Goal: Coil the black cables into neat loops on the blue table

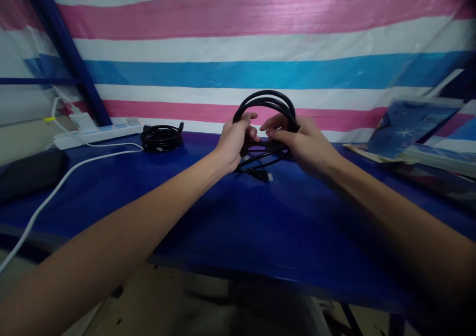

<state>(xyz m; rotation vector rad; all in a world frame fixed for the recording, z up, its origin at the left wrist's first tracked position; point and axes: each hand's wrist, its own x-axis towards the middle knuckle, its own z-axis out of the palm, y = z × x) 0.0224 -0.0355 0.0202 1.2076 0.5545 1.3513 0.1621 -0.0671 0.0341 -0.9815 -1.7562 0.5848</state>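
Note:
A black cable (266, 98) is looped into a coil, held up just above the blue table (238, 227). My left hand (236, 140) grips the coil's left side, with its fingers partly curled. On the right side, my right hand (297, 140) has its thumb and fingers closed round the loops. Below the hands, loose lengths of the cable hang down, and one end with a dark plug (260, 175) and a pale tip rests on or near the table. A second coiled black cable (161, 138) lies to the left, untouched by either hand.
At the back left stands a white power strip (100, 136) with a charger (83, 122); a white cord (74, 167) runs toward the front. A black flat case (31, 175) lies far left. Blue packaging (401, 128) stands right. A striped sheet (238, 73) hangs behind.

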